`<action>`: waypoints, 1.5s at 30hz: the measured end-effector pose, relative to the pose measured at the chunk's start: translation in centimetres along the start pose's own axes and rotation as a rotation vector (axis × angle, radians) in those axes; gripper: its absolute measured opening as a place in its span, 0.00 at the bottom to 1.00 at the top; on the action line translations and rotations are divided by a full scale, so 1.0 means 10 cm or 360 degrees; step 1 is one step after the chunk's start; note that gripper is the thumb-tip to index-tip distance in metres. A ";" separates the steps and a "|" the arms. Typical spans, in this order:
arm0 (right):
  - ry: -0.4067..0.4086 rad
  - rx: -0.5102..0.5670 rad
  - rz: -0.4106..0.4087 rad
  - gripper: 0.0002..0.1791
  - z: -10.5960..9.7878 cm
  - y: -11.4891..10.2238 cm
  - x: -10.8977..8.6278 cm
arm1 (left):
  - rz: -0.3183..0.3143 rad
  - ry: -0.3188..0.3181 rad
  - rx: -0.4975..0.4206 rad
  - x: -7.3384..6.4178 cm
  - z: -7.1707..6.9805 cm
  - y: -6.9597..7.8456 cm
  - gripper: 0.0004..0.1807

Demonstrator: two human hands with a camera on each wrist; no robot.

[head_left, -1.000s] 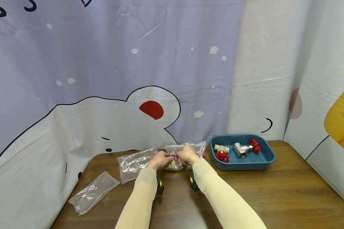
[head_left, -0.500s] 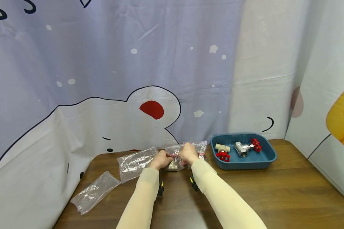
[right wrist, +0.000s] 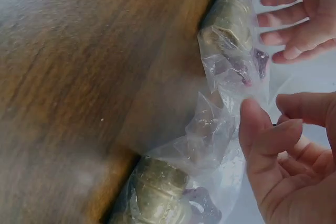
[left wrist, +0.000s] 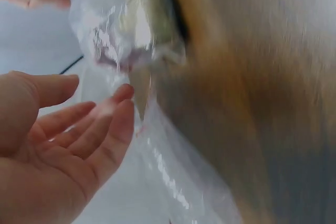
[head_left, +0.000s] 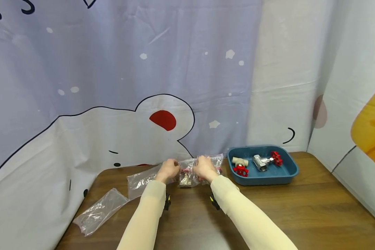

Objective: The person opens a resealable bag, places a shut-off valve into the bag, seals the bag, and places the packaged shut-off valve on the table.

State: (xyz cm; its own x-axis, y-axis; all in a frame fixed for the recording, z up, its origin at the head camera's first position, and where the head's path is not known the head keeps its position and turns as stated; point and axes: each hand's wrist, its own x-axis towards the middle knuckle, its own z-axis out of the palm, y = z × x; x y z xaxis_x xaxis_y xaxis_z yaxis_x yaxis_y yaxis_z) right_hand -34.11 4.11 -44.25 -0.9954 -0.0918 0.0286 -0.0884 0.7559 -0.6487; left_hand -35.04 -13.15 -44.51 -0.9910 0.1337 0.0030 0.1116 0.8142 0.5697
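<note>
A clear zip bag (head_left: 190,180) with a brass valve (right wrist: 231,22) in it stands at the back of the table, between the two hands. My left hand (head_left: 169,169) is just left of this bag; in the left wrist view its fingers (left wrist: 105,145) are spread and relaxed, holding nothing. The right hand (head_left: 204,168), at the bag's upper right, pinches the plastic between thumb and curled fingers (right wrist: 252,124). Partly behind that hand is a second zip bag (head_left: 218,161), with another brass valve (right wrist: 160,190) showing in the right wrist view.
Two flat bags, one nearer the back (head_left: 139,182) and one at the left edge (head_left: 101,211), lie on the wooden table (head_left: 190,222). A blue tray (head_left: 268,181) at right holds a cream valve (head_left: 240,161) and a silver valve (head_left: 260,164), both red-handled. A printed curtain (head_left: 212,86) hangs behind.
My left hand has let go of the middle bag and moved left and slightly up, over the flat bag. The brass valve now shows more plainly. The right hand has stayed in place.
</note>
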 end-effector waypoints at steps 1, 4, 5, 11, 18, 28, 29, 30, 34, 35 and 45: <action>-0.0013 0.0003 -0.0020 0.14 0.00 0.00 -0.02 | 0.0024 0.0014 -0.0011 0.01 -0.03 -0.03 0.15; -0.0046 0.0004 -0.0072 0.10 -0.01 -0.01 -0.07 | 0.0074 0.0039 -0.0039 0.04 -0.14 -0.15 0.16; -0.0042 -0.0004 -0.0092 0.10 -0.02 -0.02 -0.08 | 0.0092 0.0043 -0.0030 0.05 -0.17 -0.20 0.16; -0.0033 -0.0069 -0.0192 0.12 -0.05 -0.06 -0.13 | 0.0085 0.0022 0.0117 0.08 -0.34 -0.51 0.16; -0.0039 -0.0157 -0.0277 0.14 -0.05 -0.14 -0.18 | -0.0046 -0.0136 0.0288 0.09 -0.52 -0.79 0.24; -0.0076 -0.0043 -0.0361 0.13 -0.04 -0.18 -0.28 | -0.0217 -0.0139 0.0399 0.10 -0.53 -1.05 0.28; -0.0080 -0.0022 -0.0365 0.12 -0.03 -0.18 -0.28 | -0.0214 -0.0133 0.0400 0.10 -0.53 -1.06 0.26; -0.0080 -0.0002 -0.0368 0.11 -0.03 -0.18 -0.28 | -0.0213 -0.0125 0.0397 0.10 -0.52 -1.07 0.24; -0.0108 0.0096 -0.0394 0.09 0.04 -0.19 -0.30 | -0.0120 -0.0109 0.0340 0.04 -0.51 -1.12 0.11; -0.0118 0.0127 -0.0394 0.09 0.05 -0.20 -0.30 | -0.0067 -0.0103 0.0318 0.03 -0.51 -1.13 0.09; -0.0107 0.0311 -0.0440 0.05 -0.01 -0.23 -0.35 | 0.0171 -0.0125 0.0027 -0.16 -0.53 -1.03 0.03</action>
State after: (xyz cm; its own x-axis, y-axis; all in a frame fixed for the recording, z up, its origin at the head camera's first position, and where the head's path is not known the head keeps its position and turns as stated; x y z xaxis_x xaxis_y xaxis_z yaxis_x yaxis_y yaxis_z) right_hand -30.44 2.70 -42.78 -0.9296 -0.3232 0.1774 -0.3387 0.5586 -0.7572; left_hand -35.00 -24.70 -46.03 -0.9645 0.2639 -0.0018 0.2185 0.8023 0.5554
